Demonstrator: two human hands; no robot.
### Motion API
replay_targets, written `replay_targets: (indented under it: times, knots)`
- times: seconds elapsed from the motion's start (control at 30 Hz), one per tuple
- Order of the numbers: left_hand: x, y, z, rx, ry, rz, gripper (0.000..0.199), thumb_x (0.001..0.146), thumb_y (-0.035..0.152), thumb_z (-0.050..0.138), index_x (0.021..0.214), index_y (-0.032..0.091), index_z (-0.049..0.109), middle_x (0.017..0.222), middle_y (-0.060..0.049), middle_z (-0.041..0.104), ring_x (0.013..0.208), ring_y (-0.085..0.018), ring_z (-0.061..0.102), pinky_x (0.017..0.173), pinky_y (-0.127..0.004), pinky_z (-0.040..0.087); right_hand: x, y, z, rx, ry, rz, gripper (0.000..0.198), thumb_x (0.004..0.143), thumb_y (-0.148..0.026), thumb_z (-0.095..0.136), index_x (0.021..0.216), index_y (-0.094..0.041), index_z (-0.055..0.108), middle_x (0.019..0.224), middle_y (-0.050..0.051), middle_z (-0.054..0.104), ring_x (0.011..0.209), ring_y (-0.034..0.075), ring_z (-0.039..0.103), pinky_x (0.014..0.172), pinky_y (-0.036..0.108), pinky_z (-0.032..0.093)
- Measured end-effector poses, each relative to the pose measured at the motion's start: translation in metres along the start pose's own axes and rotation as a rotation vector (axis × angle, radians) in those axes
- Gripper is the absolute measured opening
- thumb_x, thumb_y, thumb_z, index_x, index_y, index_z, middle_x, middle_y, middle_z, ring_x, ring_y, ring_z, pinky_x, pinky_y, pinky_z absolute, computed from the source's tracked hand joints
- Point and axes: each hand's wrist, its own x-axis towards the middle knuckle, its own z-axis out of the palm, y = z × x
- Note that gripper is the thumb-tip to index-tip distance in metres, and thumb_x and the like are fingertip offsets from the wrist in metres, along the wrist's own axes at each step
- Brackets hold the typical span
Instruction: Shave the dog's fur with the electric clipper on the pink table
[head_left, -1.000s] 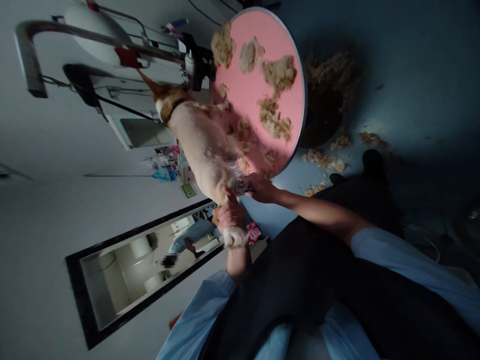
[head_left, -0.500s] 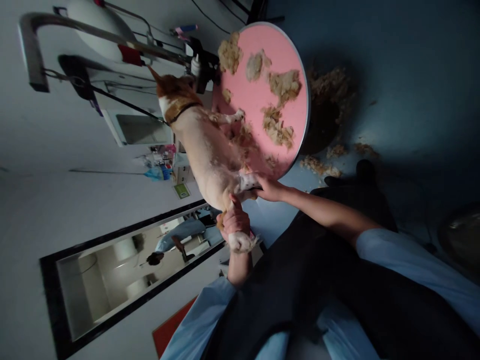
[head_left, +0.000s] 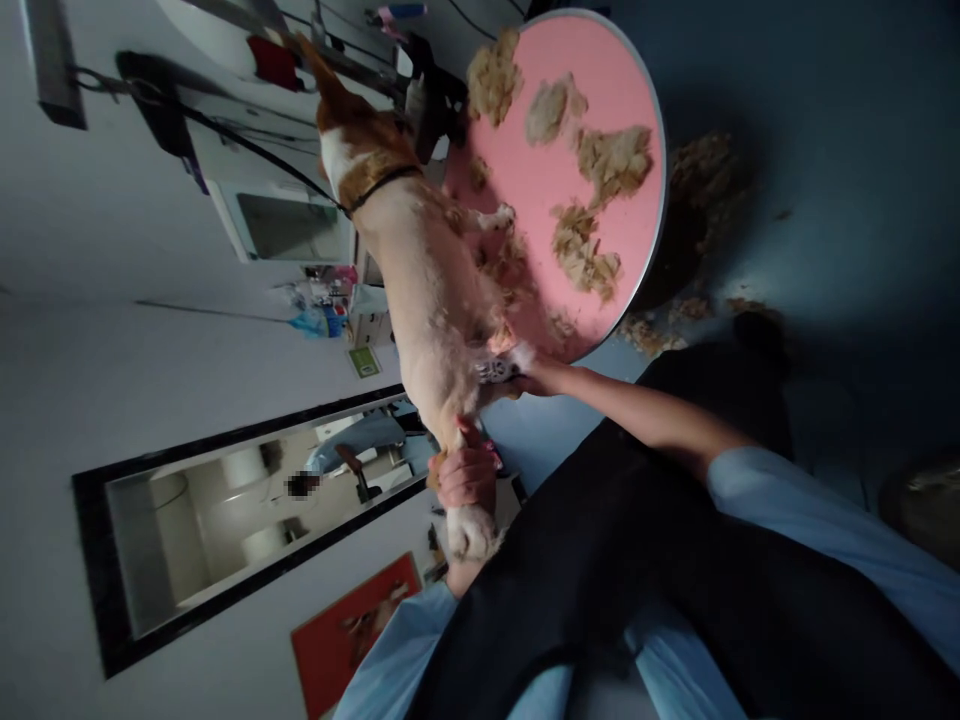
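Observation:
A tan and white short-clipped dog (head_left: 424, 270) stands on the round pink grooming table (head_left: 525, 190), a dark collar or loop about its neck. My left hand (head_left: 466, 472) is closed around one of its hind legs, and the paw (head_left: 471, 532) sticks out past my fist. In my right hand (head_left: 546, 376) is a pale hair clipper (head_left: 496, 370) with dark markings, held at the dog's hindquarters between the hind legs. Its blade end is hidden by blur and fur.
Clumps of cut fur (head_left: 615, 162) lie over the tabletop, and more fur (head_left: 705, 170) is on the floor beside it. A black tether (head_left: 259, 160) runs from the dog's neck to a metal arm (head_left: 52, 70). Another person (head_left: 360, 440) shows through a dark-framed opening.
The view has shifted, so the dog and table sit farther right and higher. The clipper has turned, showing more of its markings. Both hands keep their holds.

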Motion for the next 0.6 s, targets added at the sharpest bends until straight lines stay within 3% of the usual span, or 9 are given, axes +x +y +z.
replay_targets:
  times: [0.07,0.2,0.4,0.53,0.6]
  knots:
    - [-0.003,-0.009,0.009,-0.29,-0.131,-0.082,0.053,0.098,0.02,0.058,0.146,0.003,0.042,0.062,0.012,0.06,0.051,-0.001,0.064,0.045,0.001,0.039,0.007,-0.001,0.002,0.0,-0.049,0.017,0.034,0.083,-0.021,0.073,0.114,-0.012,0.066,0.106,0.013,0.071,0.101,0.026,0.068,0.094,0.04,0.056]
    - [-0.004,-0.022,0.021,-0.457,-0.215,-0.128,0.058,0.099,0.022,0.052,0.149,-0.003,0.036,0.064,0.011,0.055,0.057,-0.002,0.065,0.048,0.0,0.043,0.009,-0.003,0.001,0.072,0.084,-0.081,0.048,0.084,-0.013,0.067,0.131,-0.017,0.059,0.131,0.014,0.065,0.128,0.026,0.06,0.11,0.042,0.05]
    - [-0.004,-0.03,0.023,-0.452,-0.212,-0.054,0.056,0.101,0.023,0.051,0.15,0.0,0.035,0.067,0.01,0.056,0.057,-0.002,0.064,0.048,0.0,0.042,0.015,0.011,-0.012,-0.019,-0.149,0.141,0.035,0.077,-0.016,0.075,0.111,-0.013,0.066,0.111,0.013,0.071,0.106,0.027,0.068,0.097,0.042,0.057]
    - [-0.007,-0.029,0.02,-0.426,-0.183,-0.024,0.057,0.099,0.023,0.052,0.149,-0.001,0.036,0.064,0.011,0.055,0.05,-0.001,0.06,0.046,0.0,0.042,0.027,0.01,-0.011,0.043,-0.013,0.039,0.052,0.083,-0.009,0.063,0.135,-0.016,0.057,0.133,0.014,0.066,0.127,0.026,0.061,0.11,0.044,0.05]
    - [-0.013,-0.025,0.013,-0.192,-0.05,0.039,0.053,0.099,0.028,0.056,0.145,0.003,0.044,0.058,0.014,0.051,0.039,0.0,0.05,0.041,-0.001,0.036,0.03,0.009,-0.01,0.06,-0.006,0.051,0.055,0.083,-0.006,0.061,0.137,-0.015,0.056,0.133,0.014,0.066,0.126,0.026,0.062,0.11,0.043,0.05]
